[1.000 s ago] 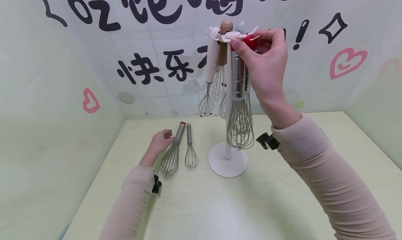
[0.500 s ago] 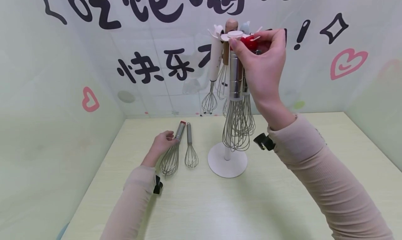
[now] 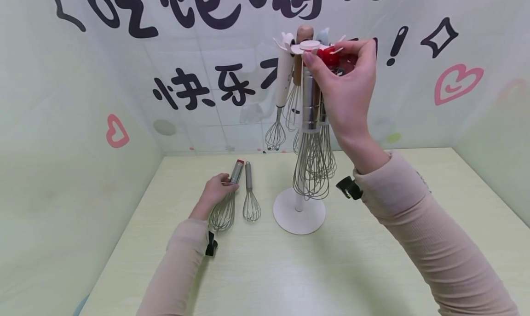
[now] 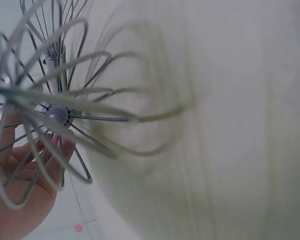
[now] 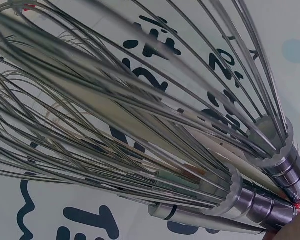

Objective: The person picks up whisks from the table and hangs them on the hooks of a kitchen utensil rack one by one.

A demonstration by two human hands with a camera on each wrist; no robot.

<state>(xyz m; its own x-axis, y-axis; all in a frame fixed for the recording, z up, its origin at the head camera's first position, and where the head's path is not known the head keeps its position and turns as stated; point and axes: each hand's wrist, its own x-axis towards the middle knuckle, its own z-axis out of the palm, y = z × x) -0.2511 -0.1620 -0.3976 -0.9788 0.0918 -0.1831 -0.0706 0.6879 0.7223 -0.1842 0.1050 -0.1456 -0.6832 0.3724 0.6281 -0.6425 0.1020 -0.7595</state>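
A white stand with a round base [image 3: 299,211] and a hooked top [image 3: 309,45] bears several hanging whisks. My right hand [image 3: 352,88] is at the hooks and pinches the red top end of a steel-handled whisk [image 3: 311,100]. In the right wrist view, two steel-handled whisks [image 5: 265,207] hang side by side, with part of my hand at the lower right corner. On the table at left, my left hand [image 3: 216,190] holds a red-ended whisk [image 3: 224,213], thumb across its neck. Its wires partly hide the left hand [image 4: 27,185] in the left wrist view.
A smaller whisk [image 3: 251,205] lies on the table [image 3: 256,270] just right of the held one. White-handled [image 3: 284,77] and wooden-handled [image 3: 297,72] whisks hang on the stand's left and back. A printed curtain [image 3: 198,132] closes off the back and sides.
The stand's top has turned slightly, moving the hanging whisks, while my right hand keeps its pinch. My left hand has shifted a little right, its thumb now across the lying whisk.
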